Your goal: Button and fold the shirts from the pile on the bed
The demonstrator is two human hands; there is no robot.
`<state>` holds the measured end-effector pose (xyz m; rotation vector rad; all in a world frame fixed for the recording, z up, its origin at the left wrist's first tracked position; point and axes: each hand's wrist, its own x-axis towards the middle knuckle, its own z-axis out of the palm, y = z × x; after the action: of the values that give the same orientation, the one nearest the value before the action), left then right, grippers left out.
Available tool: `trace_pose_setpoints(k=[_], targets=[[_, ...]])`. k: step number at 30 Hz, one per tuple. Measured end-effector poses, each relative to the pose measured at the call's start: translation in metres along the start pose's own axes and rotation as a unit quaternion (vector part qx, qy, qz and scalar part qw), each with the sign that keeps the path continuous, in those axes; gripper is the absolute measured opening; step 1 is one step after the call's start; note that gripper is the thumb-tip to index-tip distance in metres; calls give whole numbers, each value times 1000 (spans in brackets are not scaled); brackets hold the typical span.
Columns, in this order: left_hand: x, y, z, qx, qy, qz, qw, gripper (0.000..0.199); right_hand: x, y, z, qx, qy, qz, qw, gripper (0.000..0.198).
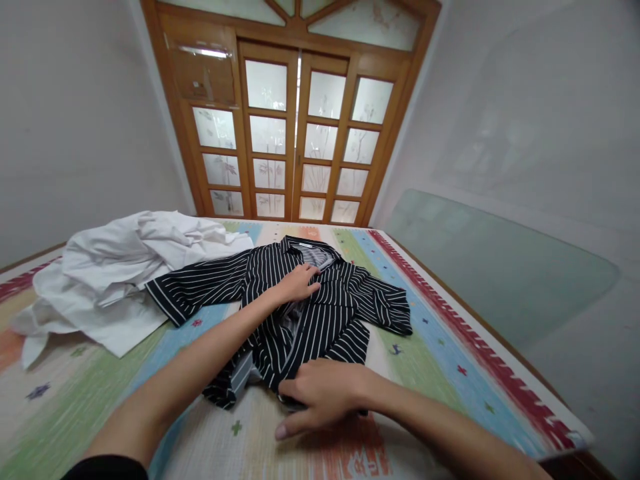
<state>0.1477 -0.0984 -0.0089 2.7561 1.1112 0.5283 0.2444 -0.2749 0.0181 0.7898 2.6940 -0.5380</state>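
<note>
A black shirt with white stripes lies front up on the patterned bed cover, its collar at the far end and its sleeves out to both sides. The front is partly parted, and the lower part is crumpled. My left hand rests on the upper front just below the collar, fingers stretched out and slightly apart. Over the hem at the near end is my right hand. Its thumb stands away from the bent fingers, and the fingertips touch or hover close to the cloth; I cannot tell which.
White crumpled cloth lies at the left, touching the striped left sleeve. The cover has coloured bands and a red border at right. A pale green glass panel leans at the right wall. Wooden glazed doors stand behind.
</note>
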Motion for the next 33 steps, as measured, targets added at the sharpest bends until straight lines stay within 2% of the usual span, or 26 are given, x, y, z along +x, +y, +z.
trace_pose_setpoints(k=[4, 10, 15, 17, 19, 23, 25, 27, 29, 33], targets=[[37, -3, 26, 50, -36, 21, 998, 39, 2, 0, 6, 19, 21, -24, 999, 63], [69, -10, 45, 65, -51, -56, 995, 44, -8, 11, 16, 36, 32, -52, 997, 62], [77, -29, 44, 73, -17, -92, 993, 44, -28, 39, 17, 78, 133, -42, 987, 53], [76, -37, 42, 81, -6, -103, 991, 47, -39, 60, 13, 94, 193, 5, 977, 50], [74, -44, 41, 91, 7, -110, 990, 48, -50, 88, 10, 86, 263, 99, 956, 49], [70, -58, 41, 93, 15, -131, 987, 53, -72, 156, 25, 26, 383, 301, 873, 34], [69, -66, 43, 77, 3, -138, 987, 58, -82, 190, 42, 0, 374, 352, 858, 41], [68, -73, 45, 58, -8, -139, 989, 61, -90, 219, 62, -13, 322, 390, 863, 52], [69, -79, 47, 46, -19, -141, 989, 63, -97, 244, 78, -27, 298, 410, 862, 59], [72, -81, 48, 46, -52, -140, 988, 65, -115, 286, 91, -17, 289, 464, 837, 65]])
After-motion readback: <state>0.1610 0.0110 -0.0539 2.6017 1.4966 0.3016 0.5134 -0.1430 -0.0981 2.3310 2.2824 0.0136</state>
